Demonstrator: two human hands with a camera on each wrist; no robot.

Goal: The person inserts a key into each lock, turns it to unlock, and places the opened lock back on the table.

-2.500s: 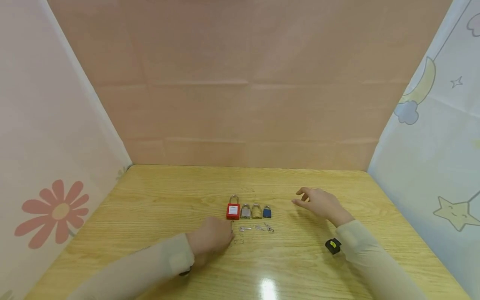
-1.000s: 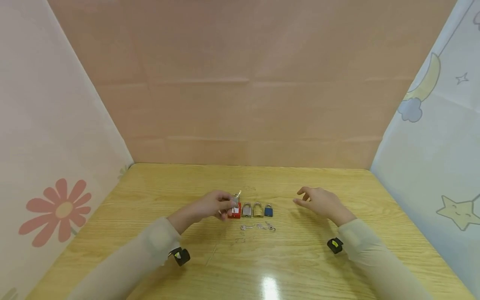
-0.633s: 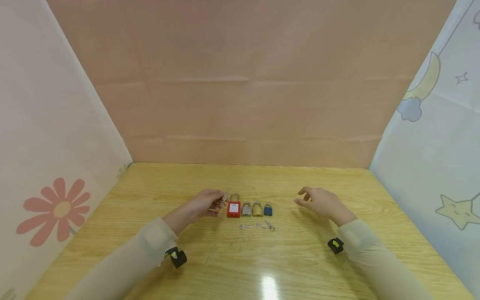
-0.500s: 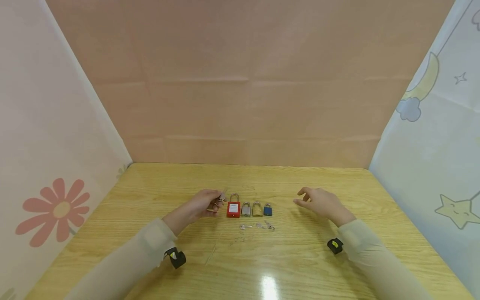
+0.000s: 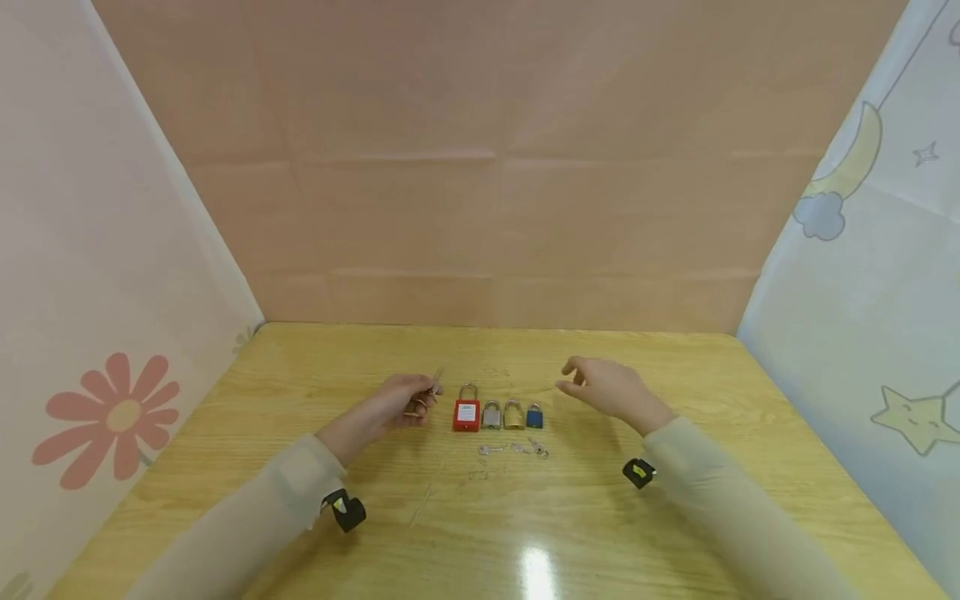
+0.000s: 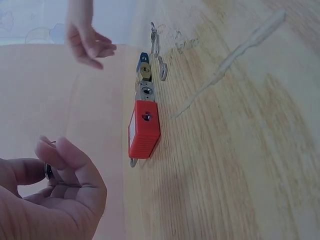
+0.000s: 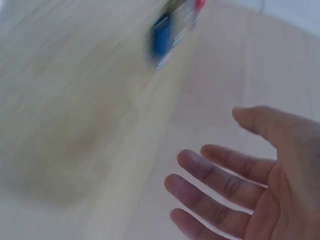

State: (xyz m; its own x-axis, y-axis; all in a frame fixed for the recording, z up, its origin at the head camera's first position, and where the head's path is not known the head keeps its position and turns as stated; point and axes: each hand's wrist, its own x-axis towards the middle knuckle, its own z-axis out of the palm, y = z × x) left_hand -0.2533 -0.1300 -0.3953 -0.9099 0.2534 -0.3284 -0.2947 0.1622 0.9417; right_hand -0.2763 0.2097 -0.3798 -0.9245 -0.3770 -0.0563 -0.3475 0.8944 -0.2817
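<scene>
My left hand pinches a key between thumb and fingertips, left of the padlocks. In the left wrist view the fingers mostly hide it, and a dark ring edge shows among them. A red padlock with a white label heads a row on the table. To its right stand a silver padlock, a brass padlock and a small blue padlock. My right hand hovers right of the blue one, fingers loosely bent and holding nothing.
In front of the row lie a single key, a second key and a key on a ring. Wooden tabletop surrounds them, with a fabric wall behind and patterned sheets at both sides.
My left hand has picked up a key from in front of the red padlock, raised it and drawn it to the left. Lately my right hand has moved left toward the row.
</scene>
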